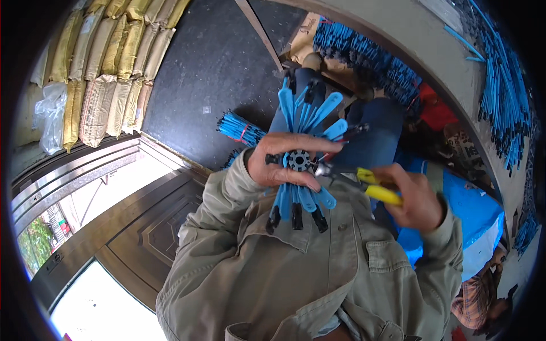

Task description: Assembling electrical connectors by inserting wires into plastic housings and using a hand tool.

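Left hand (266,158) gripping, thumb and fingers either side of a slotted black hub (299,161); hub sits in front of the jacket, blue strips (329,104) fanning out above and below, their inner ends hidden by the hand. Right hand (418,196) closed round yellow-handled pliers (383,195), nose at the hub's right side; contact unclear. Just beyond the left wrist, a bundle (234,126) of blue strips in a red tie. Right: glossy blue sack (469,213), partly behind the forearm, contents hidden. Farther, brown cardboard (302,41) beside a dense blue pile (364,54); whether boxed, cannot tell. Far left, stacked sacks (116,105), contents unseen; crumpled clear bag (51,116) against them, contents indistinct.
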Action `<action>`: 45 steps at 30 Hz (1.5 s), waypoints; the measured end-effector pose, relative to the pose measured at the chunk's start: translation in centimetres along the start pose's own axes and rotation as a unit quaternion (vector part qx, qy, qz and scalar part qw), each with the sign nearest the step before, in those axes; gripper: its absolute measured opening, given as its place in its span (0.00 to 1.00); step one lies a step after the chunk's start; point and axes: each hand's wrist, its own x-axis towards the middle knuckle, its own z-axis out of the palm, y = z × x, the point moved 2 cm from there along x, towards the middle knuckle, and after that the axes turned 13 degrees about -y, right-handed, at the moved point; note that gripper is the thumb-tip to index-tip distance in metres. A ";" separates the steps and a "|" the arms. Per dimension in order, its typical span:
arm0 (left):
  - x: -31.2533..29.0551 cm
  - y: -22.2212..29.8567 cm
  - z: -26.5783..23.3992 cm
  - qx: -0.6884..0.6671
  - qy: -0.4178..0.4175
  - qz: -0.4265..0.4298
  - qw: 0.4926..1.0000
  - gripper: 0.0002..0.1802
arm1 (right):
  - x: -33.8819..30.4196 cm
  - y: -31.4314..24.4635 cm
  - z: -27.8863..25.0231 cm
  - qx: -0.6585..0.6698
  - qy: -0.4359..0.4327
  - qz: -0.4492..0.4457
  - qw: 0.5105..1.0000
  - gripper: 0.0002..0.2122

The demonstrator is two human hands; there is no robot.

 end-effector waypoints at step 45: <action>-0.9 -0.6 1.8 0.094 0.175 0.046 0.979 0.28 | 4.0 1.3 0.2 -0.292 0.149 -0.133 0.935 0.13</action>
